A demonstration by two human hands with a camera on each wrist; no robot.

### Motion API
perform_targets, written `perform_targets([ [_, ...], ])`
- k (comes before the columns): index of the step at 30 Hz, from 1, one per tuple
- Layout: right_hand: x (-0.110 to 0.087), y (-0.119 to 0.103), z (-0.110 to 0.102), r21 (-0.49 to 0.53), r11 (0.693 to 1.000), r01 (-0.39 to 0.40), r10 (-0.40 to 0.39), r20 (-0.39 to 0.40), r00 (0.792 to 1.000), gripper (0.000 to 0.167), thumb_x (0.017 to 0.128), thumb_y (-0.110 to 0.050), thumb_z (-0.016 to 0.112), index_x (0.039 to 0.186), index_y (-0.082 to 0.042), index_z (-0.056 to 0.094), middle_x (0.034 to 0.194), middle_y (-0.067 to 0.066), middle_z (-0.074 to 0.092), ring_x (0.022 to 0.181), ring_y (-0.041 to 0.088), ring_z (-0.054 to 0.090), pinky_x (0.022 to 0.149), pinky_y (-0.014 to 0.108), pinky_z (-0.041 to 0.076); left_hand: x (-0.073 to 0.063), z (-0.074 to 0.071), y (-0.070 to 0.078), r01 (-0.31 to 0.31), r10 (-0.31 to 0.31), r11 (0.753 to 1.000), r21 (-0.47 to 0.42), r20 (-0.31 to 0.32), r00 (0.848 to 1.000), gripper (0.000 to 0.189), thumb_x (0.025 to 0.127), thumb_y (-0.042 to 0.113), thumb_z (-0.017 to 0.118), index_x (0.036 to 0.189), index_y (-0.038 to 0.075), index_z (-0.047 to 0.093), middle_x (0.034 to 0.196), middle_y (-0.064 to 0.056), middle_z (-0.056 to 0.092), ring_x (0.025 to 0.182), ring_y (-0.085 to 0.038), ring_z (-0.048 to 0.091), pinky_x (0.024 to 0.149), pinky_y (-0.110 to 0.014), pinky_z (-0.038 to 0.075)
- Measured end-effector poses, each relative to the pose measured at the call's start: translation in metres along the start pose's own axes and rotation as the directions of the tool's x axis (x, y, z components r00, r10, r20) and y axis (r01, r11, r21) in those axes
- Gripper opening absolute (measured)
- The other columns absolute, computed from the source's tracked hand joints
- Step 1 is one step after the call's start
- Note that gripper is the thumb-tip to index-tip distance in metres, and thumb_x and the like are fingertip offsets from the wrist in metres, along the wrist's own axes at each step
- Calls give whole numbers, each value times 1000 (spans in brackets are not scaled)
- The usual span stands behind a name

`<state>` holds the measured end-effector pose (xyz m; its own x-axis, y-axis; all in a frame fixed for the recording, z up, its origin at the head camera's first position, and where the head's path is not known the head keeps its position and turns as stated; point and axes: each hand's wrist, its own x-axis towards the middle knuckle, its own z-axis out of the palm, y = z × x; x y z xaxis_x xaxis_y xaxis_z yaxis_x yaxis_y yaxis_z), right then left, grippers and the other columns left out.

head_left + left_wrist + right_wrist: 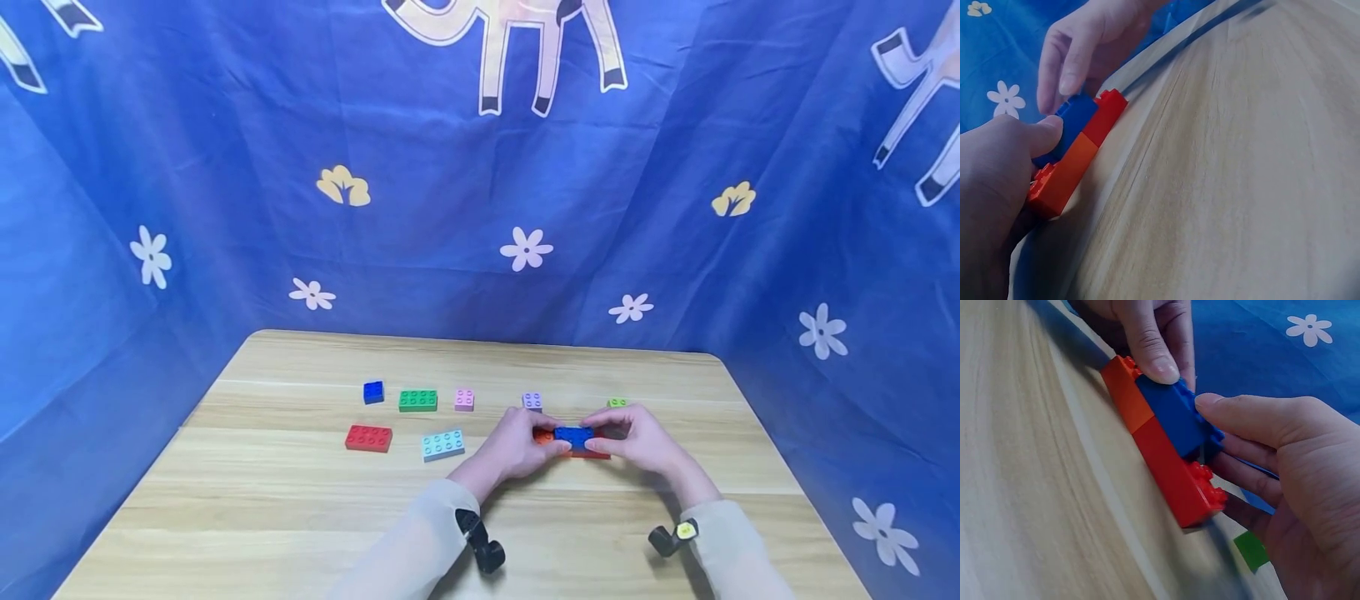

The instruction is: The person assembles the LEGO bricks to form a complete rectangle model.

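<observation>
A blue brick (573,437) sits on top of an orange brick (1125,394) and a red brick (1169,475), which stand end to end and are bridged by it. My left hand (521,442) pinches the blue brick at its left part, thumb on the near side and fingers behind. From the other side my right hand (637,437) pinches the blue brick near its right end, its thumb at the studded top edge in the right wrist view. Studs of the orange and red bricks show past the blue one's ends. Fingers behind the bricks are partly hidden.
Behind lie a small dark blue brick (373,392), a green brick (417,402), a pink brick (464,401), a lavender brick (532,401) and a lime brick (617,402). Left of my hands are another red brick (368,438) and a light blue brick (442,446). A blue curtain (420,250) surrounds the wooden table (262,500).
</observation>
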<state>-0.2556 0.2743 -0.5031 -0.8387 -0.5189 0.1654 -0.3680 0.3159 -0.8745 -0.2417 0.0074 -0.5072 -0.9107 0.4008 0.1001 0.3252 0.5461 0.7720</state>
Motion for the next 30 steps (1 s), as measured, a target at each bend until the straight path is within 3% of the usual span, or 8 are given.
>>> perform_targets([
  [6, -2, -6, -8, -5, 999, -33, 33, -23, 999, 32, 91, -11, 86, 120, 0, 78, 118, 18, 76, 114, 31, 70, 104, 28, 50, 0, 0, -3, 0, 0, 1000, -6, 1, 1000, 36, 93, 41, 83, 123, 20, 81, 116, 7, 76, 108, -8, 66, 98, -33, 54],
  [10, -2, -9, -13, -41, 999, -31, 29, -47, 998, 33, 90, -13, 87, 120, -3, 78, 120, 14, 76, 117, 30, 69, 106, 29, 49, -1, 0, -5, 1, -1, 1000, -3, 1, 1000, 38, 93, 43, 84, 123, 20, 81, 116, 6, 76, 107, -9, 66, 98, -33, 54],
  [16, -4, -9, -22, -78, 997, -13, 6, -81, 997, 33, 89, -13, 88, 121, -6, 79, 121, 10, 76, 117, 26, 69, 105, 26, 49, -1, 0, -5, 2, -2, 1000, 6, 3, 1000, 40, 92, 45, 83, 124, 21, 81, 117, 5, 76, 109, -11, 67, 98, -35, 54],
  [23, -7, -8, -33, -88, 995, -43, 32, -121, 992, 38, 88, -16, 90, 121, -3, 78, 122, 9, 76, 117, 20, 69, 103, 20, 47, 0, 1, -5, 7, -7, 1000, 14, 2, 1000, 42, 92, 47, 83, 126, 21, 80, 119, 5, 76, 111, -12, 66, 100, -35, 53],
  [30, -11, -1, -40, -91, 994, -62, 48, -148, 988, 41, 88, -14, 89, 124, 0, 76, 126, 10, 75, 120, 23, 68, 104, 22, 48, -1, 2, -4, 4, -4, 1000, 16, 1, 1000, 42, 92, 46, 83, 126, 20, 80, 120, 4, 76, 113, -14, 66, 101, -35, 53],
])
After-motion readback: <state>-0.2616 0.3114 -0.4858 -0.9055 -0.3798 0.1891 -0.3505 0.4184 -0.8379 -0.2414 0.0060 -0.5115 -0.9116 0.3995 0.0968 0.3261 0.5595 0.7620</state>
